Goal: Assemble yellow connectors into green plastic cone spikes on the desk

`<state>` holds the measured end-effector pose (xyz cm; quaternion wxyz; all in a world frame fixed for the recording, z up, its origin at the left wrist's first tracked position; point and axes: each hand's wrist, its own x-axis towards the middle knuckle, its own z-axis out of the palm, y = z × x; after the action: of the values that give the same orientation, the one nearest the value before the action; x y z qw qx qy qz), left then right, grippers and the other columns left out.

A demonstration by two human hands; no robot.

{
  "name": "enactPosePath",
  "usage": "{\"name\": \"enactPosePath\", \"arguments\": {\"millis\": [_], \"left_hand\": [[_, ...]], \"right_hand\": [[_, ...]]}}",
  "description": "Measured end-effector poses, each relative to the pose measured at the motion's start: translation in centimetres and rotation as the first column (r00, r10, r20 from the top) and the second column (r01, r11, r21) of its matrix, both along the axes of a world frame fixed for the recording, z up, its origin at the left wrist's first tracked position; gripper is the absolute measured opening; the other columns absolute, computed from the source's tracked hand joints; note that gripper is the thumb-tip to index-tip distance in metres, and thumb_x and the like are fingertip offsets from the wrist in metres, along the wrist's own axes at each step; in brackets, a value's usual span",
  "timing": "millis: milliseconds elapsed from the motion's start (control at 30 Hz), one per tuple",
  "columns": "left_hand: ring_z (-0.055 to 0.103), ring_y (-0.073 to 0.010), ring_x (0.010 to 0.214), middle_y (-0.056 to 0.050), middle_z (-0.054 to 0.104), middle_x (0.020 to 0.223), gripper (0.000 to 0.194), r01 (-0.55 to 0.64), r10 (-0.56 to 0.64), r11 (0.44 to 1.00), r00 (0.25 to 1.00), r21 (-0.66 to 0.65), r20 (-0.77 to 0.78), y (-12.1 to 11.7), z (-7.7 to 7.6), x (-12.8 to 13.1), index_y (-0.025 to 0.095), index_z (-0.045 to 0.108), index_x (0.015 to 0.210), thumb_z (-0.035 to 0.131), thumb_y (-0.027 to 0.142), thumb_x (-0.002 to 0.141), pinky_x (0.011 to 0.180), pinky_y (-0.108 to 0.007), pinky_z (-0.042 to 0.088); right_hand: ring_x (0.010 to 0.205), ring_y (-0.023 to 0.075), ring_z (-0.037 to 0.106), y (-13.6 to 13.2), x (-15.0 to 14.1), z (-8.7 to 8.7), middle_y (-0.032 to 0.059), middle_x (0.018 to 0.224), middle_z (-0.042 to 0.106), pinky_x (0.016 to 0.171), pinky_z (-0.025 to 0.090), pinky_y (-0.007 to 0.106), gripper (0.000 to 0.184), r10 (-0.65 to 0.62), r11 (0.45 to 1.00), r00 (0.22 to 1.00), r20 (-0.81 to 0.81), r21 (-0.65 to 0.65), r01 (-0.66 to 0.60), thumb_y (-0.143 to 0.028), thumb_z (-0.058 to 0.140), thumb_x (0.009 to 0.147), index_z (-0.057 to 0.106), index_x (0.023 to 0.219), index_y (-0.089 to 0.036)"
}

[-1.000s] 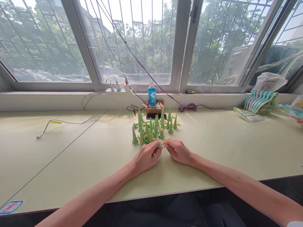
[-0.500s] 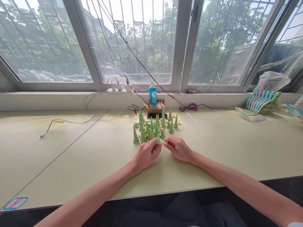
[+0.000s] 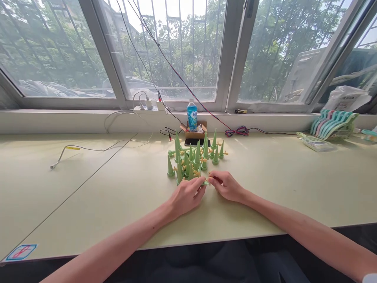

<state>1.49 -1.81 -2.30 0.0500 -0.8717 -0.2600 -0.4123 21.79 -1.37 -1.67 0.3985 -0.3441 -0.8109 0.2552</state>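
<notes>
Just in front of the cluster of green cones (image 3: 197,156), my left hand (image 3: 188,194) is closed on a green cone-shaped plastic piece (image 3: 205,183). Most of that piece is hidden by the fingers. Close by on the right, the thumb and fingertips of my right hand (image 3: 228,186) pinch a small yellow peg (image 3: 209,176), mostly covered. The fingertips of both hands almost meet. Many cones in the cluster stand upright on round bases, and several have yellow pegs sticking out sideways.
Behind the cones lie a black phone (image 3: 193,142) and an open cardboard box (image 3: 203,133) with a bottle of blue liquid (image 3: 192,116). A coiled cable (image 3: 238,131) lies farther right, near hangers (image 3: 332,124). A white cable (image 3: 88,148) runs across the left side.
Both hands have shifted slightly right in the picture. My left hand has turned the green piece, which now points right toward my right fingertips. The whole view has moved a little too.
</notes>
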Motion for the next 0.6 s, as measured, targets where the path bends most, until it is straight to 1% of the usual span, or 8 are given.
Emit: {"name": "enactPosePath", "arguments": {"millis": [100, 200, 333, 467, 600], "left_hand": [[0.045, -0.0082, 0.047, 0.003, 0.055, 0.062, 0.012, -0.015, 0.016, 0.999, 0.999, 0.035, -0.047, -0.3, -0.2, 0.1, 0.017, 0.057, 0.097, 0.046, 0.013, 0.093, 0.047, -0.021, 0.031], [0.048, -0.0086, 0.047, 0.003, 0.057, 0.063, 0.011, -0.029, 0.028, 1.0, 0.999, -0.003, -0.031, -0.7, -0.2, 0.2, 0.017, 0.057, 0.098, 0.048, 0.014, 0.092, 0.047, -0.021, 0.032], [0.051, -0.0083, 0.047, 0.002, 0.059, 0.064, 0.012, -0.024, 0.023, 0.991, 1.0, -0.135, -0.009, -1.5, 0.0, 0.5, 0.018, 0.058, 0.096, 0.047, 0.017, 0.094, 0.048, -0.021, 0.035], [0.055, -0.0096, 0.049, 0.001, 0.061, 0.065, 0.012, -0.046, 0.05, 0.963, 0.999, -0.266, 0.008, -2.2, 0.4, 0.7, 0.019, 0.059, 0.095, 0.048, 0.02, 0.094, 0.049, -0.02, 0.038], [0.058, -0.0101, 0.05, 0.0, 0.064, 0.067, 0.013, -0.051, 0.06, 0.926, 0.998, -0.373, 0.012, -2.8, 0.7, 0.7, 0.019, 0.06, 0.096, 0.048, 0.021, 0.094, 0.049, -0.02, 0.041]], "right_hand": [[0.054, 0.0098, 0.032, -0.1, 0.1, 0.0, -0.0047, 0.059, 0.039, 0.053, 0.029, 0.023, 0.034, 0.014, 0.999, 1.0, -0.001, -0.038, -0.014, -0.035, 0.042, 0.099, 0.044, 0.069, -0.018], [0.053, 0.0096, 0.031, -0.2, 0.2, 0.0, -0.0053, 0.057, 0.036, 0.053, 0.029, 0.023, 0.038, 0.037, 0.998, 0.999, 0.01, -0.053, -0.037, -0.034, 0.039, 0.1, 0.036, 0.066, -0.02], [0.051, 0.0093, 0.026, -0.2, 0.3, 0.2, -0.0062, 0.056, 0.031, 0.051, 0.026, 0.024, 0.037, 0.068, 0.996, 0.997, 0.04, -0.052, -0.066, -0.029, 0.036, 0.101, 0.028, 0.066, -0.021], [0.051, 0.0095, 0.023, -0.4, 0.6, 0.2, -0.0063, 0.058, 0.027, 0.051, 0.024, 0.024, 0.035, 0.093, 0.995, 0.993, 0.066, -0.03, -0.092, -0.025, 0.035, 0.101, 0.027, 0.068, -0.021], [0.052, 0.0096, 0.022, -0.8, 0.6, 0.0, -0.0063, 0.06, 0.024, 0.05, 0.023, 0.024, 0.033, 0.126, 0.991, 0.99, 0.07, -0.062, -0.121, -0.022, 0.036, 0.101, 0.026, 0.069, -0.021]]}}
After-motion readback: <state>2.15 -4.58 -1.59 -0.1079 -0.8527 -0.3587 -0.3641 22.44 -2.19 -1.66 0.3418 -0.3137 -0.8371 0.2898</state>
